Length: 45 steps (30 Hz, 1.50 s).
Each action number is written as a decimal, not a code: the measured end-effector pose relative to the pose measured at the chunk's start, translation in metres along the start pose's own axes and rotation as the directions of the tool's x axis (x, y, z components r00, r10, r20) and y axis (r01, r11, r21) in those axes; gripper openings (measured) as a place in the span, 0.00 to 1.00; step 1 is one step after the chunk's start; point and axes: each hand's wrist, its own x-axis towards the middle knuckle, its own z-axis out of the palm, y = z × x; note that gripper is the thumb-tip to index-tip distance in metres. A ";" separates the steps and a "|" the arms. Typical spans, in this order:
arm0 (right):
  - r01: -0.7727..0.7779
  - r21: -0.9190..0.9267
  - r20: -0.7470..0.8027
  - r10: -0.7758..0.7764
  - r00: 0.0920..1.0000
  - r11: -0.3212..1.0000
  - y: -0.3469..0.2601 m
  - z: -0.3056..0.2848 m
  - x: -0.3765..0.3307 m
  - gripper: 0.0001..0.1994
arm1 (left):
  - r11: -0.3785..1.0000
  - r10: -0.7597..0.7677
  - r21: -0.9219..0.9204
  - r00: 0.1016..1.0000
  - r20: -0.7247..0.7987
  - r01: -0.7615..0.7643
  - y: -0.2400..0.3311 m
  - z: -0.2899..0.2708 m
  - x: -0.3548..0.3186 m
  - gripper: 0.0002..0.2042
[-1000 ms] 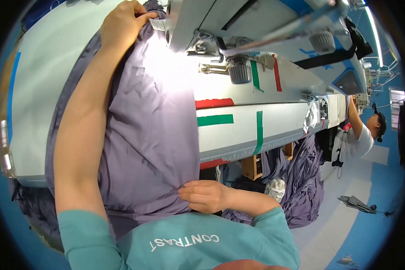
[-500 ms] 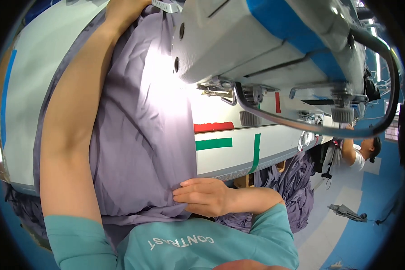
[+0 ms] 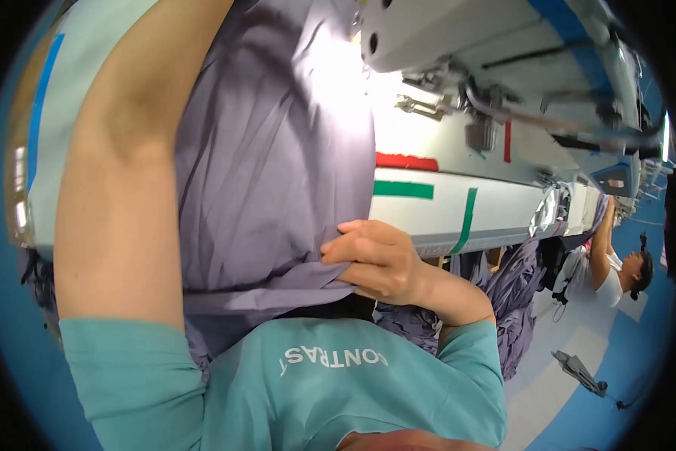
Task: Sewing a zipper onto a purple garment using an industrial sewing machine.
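A wide piece of purple-grey fabric [image 3: 266, 173] lies over the machine table and hangs off its near edge. My right hand [image 3: 379, 259] pinches the fabric's near right edge, thumb and fingers closed on a fold. My left forearm [image 3: 131, 150] stretches forward along the fabric's left side, and its hand is beyond the top of the picture. Just right of the fabric stands a sewing machine [image 3: 458, 37], whose bright lamp washes out part of the cloth. The cloth under the needle is out of sight.
The white table edge [image 3: 496, 214] carries a green tape strip [image 3: 465, 218] and a red tape strip [image 3: 405, 161]. Heaped purple cloth [image 3: 514, 301] hangs below the table. At the far right a co-worker [image 3: 616, 263] reaches toward another machine.
The view has shifted, so the machine sits higher and further right. My left hand has gone out of the picture. My right hand still holds the fabric edge, now bunched more into a fold.
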 end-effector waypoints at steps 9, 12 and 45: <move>0.051 0.169 -0.148 -0.026 0.989 0.984 -0.073 0.062 -0.061 0.07 | 0.986 -0.055 0.167 0.911 0.408 -0.015 0.191 -0.081 -0.325 0.32; -0.210 0.253 0.017 0.213 0.977 0.944 -0.075 0.080 -0.085 0.08 | 0.929 -0.092 0.370 0.983 0.161 0.027 0.143 -0.104 -0.342 0.31; -0.523 0.835 0.308 0.641 0.703 0.171 -0.133 0.144 -0.129 0.10 | 0.948 -0.318 0.100 0.887 0.334 0.302 0.337 -0.080 -0.476 0.19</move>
